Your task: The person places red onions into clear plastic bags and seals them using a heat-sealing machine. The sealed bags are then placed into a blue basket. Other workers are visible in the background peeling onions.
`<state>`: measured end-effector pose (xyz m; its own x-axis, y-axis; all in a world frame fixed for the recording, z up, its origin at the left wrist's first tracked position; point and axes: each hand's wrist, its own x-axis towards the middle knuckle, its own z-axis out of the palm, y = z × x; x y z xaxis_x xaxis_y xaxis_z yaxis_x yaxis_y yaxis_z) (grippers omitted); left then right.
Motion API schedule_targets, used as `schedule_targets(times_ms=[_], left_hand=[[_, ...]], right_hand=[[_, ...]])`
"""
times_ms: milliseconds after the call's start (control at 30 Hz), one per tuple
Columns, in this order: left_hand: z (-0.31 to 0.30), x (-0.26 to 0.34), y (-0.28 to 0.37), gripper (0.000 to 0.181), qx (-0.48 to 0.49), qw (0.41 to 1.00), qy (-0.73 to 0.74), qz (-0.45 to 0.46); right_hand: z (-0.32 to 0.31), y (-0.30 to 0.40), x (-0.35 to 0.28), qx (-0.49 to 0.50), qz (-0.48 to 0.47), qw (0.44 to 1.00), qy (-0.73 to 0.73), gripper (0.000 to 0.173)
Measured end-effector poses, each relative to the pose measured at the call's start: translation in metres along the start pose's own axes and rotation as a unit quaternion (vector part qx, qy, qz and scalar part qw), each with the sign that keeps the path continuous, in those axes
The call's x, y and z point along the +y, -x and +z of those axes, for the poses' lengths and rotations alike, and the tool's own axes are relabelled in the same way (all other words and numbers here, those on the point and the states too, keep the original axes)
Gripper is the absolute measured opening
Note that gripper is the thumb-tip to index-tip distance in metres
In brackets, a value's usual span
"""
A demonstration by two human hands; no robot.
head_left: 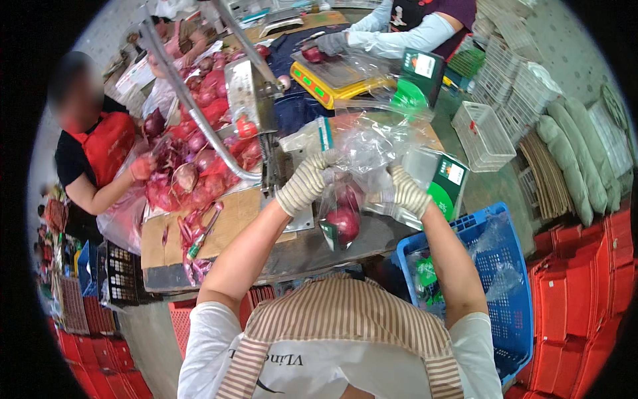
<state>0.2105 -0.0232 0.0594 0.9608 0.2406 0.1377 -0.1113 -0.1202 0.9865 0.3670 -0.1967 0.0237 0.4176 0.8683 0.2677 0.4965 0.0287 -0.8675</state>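
Observation:
My left hand [308,180], in a striped knit glove, pinches the upper left side of a clear plastic bag, beside a metal bag-closing machine [269,159]. Red onions [342,224] hang inside the lower part of that bag, above the table's front edge. My right hand [406,192], gloved likewise, is on crumpled clear plastic [374,142] at the bag's right; whether its fingers grip it is hard to tell. Right of it lie clear bags with green printed labels [446,187]. Beyond, a co-worker's gloved hand [333,44] holds an onion [313,54] at a yellow scale [324,90].
Red onions in net bags [199,149] cover the table's left side, where a co-worker in a red apron [107,149] stands. A knife [204,232] lies among peelings on cardboard. A curved metal bar [199,119] rises left. A blue crate [498,279] stands right, below the table.

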Motion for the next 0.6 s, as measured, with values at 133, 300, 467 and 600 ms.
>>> schedule_targets(times_ms=[133, 300, 467, 600], left_hand=[[-0.007, 0.014, 0.025, 0.02, 0.053, 0.995, 0.076, -0.025], [-0.014, 0.04, 0.046, 0.015, 0.095, 0.995, 0.002, 0.01], [0.002, 0.072, 0.05, 0.022, 0.126, 0.983, -0.048, 0.128], [0.008, 0.099, 0.038, 0.018, 0.085, 0.964, -0.143, 0.209]], right_hand=[[0.024, -0.01, -0.062, -0.032, 0.143, 0.955, -0.258, 0.049], [0.035, 0.01, -0.088, 0.053, 0.07, 0.983, -0.161, 0.04], [0.042, 0.008, -0.118, 0.004, -0.025, 0.984, -0.177, 0.048], [0.05, 0.003, -0.121, -0.05, -0.027, 0.977, -0.207, 0.051]])
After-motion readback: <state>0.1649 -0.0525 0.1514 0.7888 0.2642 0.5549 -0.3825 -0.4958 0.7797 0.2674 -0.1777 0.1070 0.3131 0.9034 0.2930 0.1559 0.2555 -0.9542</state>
